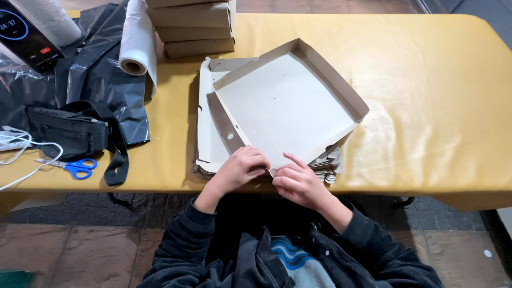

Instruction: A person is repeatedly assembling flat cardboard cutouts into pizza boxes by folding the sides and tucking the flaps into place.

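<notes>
Your left hand [241,168] and right hand [298,183] meet at the near corner of a shallow cardboard tray [288,104], fingers curled and pinching its folded edge. The tray sits tilted on a stack of flat cardboard blanks [209,141] at the near edge of the yellow-covered table [437,106], about midway along it. Finished boxes [192,26] are piled at the far edge. Toward the near left corner lie blue-handled scissors [74,167], a black pouch [69,130] and black plastic sheeting [101,74].
</notes>
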